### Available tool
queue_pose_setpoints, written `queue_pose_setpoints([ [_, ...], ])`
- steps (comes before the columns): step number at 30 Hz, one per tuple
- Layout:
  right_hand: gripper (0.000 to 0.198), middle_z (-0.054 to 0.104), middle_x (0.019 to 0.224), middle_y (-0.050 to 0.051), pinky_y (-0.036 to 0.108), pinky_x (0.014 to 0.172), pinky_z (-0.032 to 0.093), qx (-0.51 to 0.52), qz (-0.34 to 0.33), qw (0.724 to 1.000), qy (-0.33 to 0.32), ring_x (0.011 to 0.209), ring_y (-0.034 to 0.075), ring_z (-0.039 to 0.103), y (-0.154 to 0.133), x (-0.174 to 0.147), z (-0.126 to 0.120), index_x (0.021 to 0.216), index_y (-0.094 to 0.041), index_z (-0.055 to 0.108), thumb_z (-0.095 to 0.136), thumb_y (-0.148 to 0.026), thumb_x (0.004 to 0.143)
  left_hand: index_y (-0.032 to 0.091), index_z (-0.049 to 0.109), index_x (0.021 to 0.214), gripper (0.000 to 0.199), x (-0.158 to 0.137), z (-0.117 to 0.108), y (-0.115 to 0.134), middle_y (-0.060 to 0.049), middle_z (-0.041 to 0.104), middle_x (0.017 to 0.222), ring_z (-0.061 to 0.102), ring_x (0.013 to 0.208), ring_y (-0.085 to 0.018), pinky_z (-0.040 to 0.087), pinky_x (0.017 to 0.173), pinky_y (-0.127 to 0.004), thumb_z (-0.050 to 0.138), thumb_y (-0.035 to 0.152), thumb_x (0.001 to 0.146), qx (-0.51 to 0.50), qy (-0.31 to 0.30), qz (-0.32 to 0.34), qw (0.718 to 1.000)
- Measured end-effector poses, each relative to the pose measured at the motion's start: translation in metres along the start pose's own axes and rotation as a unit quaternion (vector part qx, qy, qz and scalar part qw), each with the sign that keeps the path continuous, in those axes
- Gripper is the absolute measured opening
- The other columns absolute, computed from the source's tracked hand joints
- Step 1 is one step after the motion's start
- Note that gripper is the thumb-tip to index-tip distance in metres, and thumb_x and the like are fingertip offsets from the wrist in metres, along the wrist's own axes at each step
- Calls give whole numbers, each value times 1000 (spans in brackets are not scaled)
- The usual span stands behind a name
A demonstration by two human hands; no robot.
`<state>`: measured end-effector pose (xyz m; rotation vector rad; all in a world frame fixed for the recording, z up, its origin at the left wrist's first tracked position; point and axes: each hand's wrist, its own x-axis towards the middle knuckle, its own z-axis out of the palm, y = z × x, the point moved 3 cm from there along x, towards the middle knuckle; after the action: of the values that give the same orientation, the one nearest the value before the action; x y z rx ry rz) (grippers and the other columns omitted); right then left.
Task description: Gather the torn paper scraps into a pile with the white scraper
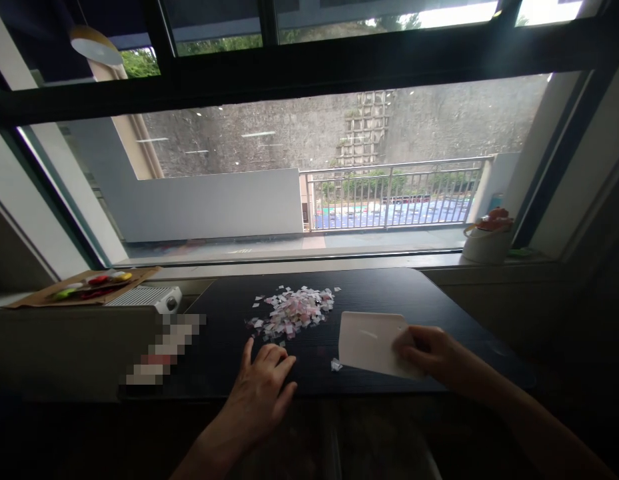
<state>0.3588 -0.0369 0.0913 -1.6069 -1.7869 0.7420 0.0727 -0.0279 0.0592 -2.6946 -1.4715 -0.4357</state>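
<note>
A heap of small white and pinkish paper-like pieces (299, 310) lies on the dark table (389, 290), with stray bits around its edge. Just in front of the heap is my left hand (264, 380), its fingers apart and bent slightly, palm toward the tabletop. I see nothing held in it. My right hand (429, 353) grips the right end of a flat white card (369, 343) between thumb and fingers. Beside the card's lower left corner sits a small cluster of pieces (336, 365). Whether the card touches the table I cannot tell.
Along the back runs a wide window (339, 133) with a sill. A white pot-like container (486, 237) stands on the sill at right. On the left are a white heater-like unit (146, 298), a brown board (84, 287) with colourful items, and a blurred-out patch (164, 350).
</note>
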Motion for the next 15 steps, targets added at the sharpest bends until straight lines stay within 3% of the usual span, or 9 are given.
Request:
queue_pose_setpoints([
  [5, 19, 61, 58, 1, 24, 49, 39, 43, 8, 998, 34, 55, 15, 54, 3, -4, -3, 65, -16, 62, 54, -32, 70, 25, 59, 112, 33, -11, 5, -11, -6, 62, 108, 53, 108, -24, 18, 106, -64, 50, 24, 80, 3, 16, 4, 1000],
  [15, 20, 58, 61, 1, 25, 48, 39, 50, 32, 998, 1, 56, 15, 53, 13, -5, -2, 67, -16, 59, 53, -34, 71, 26, 58, 112, 32, -26, 16, -22, -7, 62, 108, 53, 108, -24, 18, 105, -65, 49, 27, 82, 11, 51, 13, 999],
])
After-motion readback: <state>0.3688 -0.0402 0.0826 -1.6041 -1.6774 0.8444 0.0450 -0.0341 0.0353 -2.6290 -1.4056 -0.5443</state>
